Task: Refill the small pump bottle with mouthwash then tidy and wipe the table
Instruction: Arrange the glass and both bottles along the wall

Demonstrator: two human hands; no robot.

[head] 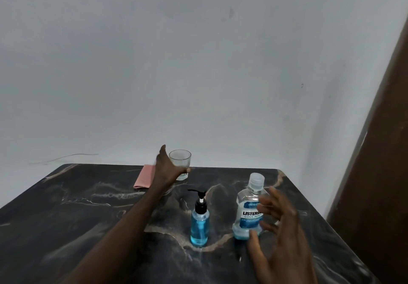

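Our left hand [169, 169] grasps the empty glass [180, 164] at the bench's [77, 206] far edge; our right hand [279, 226] hovers spread, grasping nothing, beside the mouthwash bottle [248, 208]. Left of that stands the pump bottle [199, 224].

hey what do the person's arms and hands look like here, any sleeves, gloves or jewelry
Both the left hand and the right hand are bare: no gloves, rings or watch visible. The left forearm is uncovered all the way down to the frame's edge, no sleeve showing. The right hand is motion-blurred, so fine details are unclear.
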